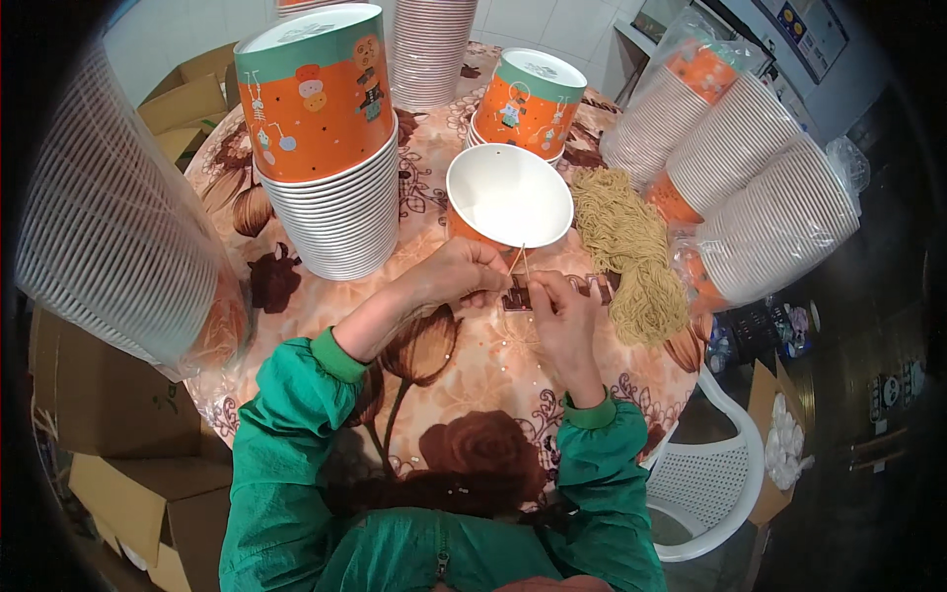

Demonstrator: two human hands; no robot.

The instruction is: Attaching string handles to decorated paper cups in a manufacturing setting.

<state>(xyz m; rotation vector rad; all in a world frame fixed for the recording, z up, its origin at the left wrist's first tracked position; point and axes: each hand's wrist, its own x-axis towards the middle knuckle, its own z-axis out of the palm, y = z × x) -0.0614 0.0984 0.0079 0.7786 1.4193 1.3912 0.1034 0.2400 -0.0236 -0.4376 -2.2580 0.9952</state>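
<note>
Just beyond my hands, an orange paper bucket (508, 195) with a white inside stands with its open mouth facing up and tilted toward me. A thin tan string (525, 259) crosses at its near rim. My left hand (462, 273) pinches one part of the string at the bucket's near side. My right hand (566, 321) pinches another part a little to the right and nearer to me. A small dark hole shows in the bucket's far wall. To the right lies a loose hank of tan string (631, 247).
Upside-down stacked buckets (330, 212) stand left of centre, with a shorter stack (530, 104) behind the open one. Plastic-wrapped bucket stacks lean at the far left (128, 227) and right (750, 168). Cardboard boxes (118, 395) sit left of the flowered table; a white chair (715, 474) stands right.
</note>
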